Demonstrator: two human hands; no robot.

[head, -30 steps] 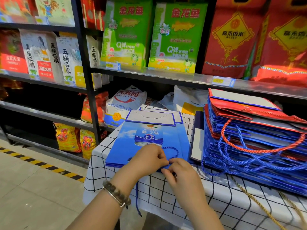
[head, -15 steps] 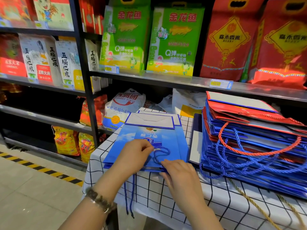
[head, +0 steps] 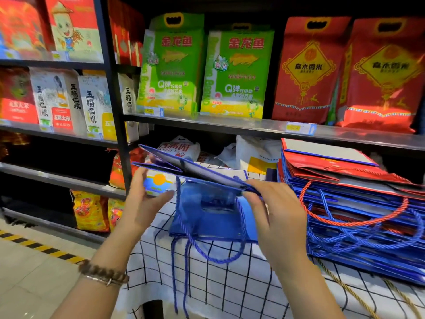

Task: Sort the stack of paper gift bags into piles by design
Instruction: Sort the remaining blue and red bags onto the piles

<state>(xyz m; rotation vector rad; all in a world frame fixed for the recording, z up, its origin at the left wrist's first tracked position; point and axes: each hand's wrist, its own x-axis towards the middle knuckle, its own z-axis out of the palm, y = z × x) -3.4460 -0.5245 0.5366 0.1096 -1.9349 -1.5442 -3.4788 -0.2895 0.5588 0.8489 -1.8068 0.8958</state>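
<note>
Above the blue pile (head: 213, 223) on the left of the checked tablecloth (head: 230, 284), the lifted blue bag (head: 202, 172) is folded flat and tilted, cords dangling. Right hand (head: 276, 217) pinches its right edge. Left hand (head: 147, 199) props the left end on near-straight fingers, no clamp. Mixed stack (head: 358, 217) sits right, red and blue. Suggest: level it, square the corners to the pile, and lay the cords near-side, clear of the stack's loops.
</note>
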